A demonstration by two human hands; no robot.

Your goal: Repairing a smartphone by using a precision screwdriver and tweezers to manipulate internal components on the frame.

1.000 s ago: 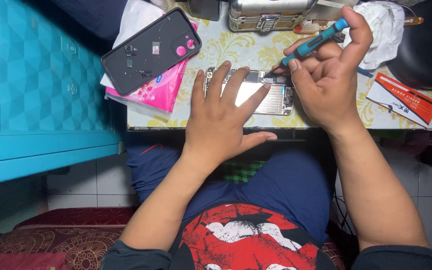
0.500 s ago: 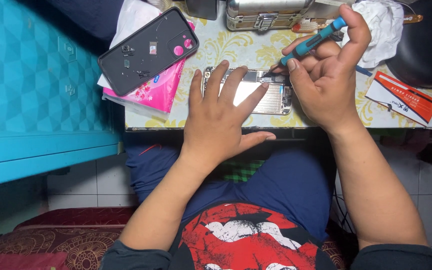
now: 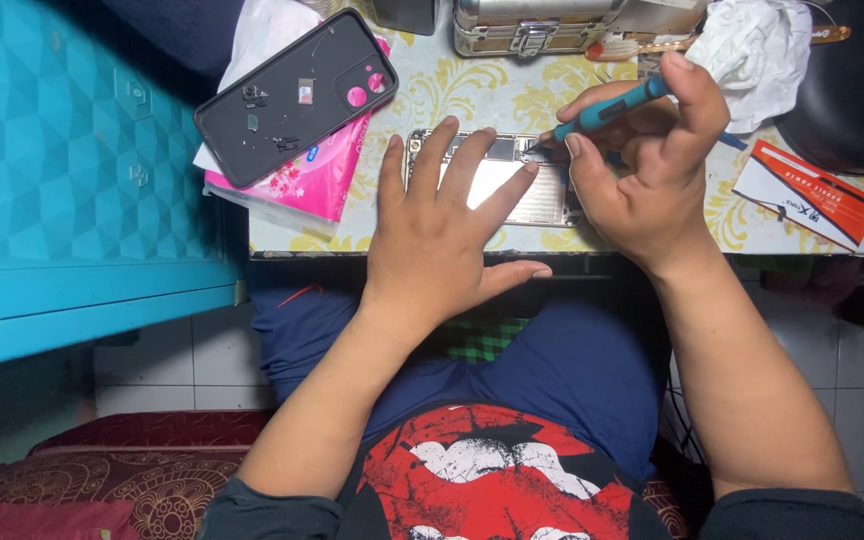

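1. Mid-frame on the surface (image 3: 432,85), my left hand (image 3: 442,225) lies flat, fingers spread, pinning the opened phone (image 3: 542,195).
2. My right hand (image 3: 652,170) grips the screwdriver (image 3: 607,108), tip at the phone's top edge; I reckon a slip could gouge the board.

Pink tissue pack (image 3: 317,175) at table's left; red-white card (image 3: 807,192) at right.

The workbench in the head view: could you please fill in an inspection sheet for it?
Surface: table, yellow floral cover.
Job's things: opened phone; teal screwdriver, tip on its upper edge.
Clutter: black back cover on pink tissue pack; metal case; white cloth; red-white card.
Grippers: left hand flat on phone; right hand holds screwdriver.
Cables: nothing seen.
Surroundings: turquoise cabinet, tiled floor.
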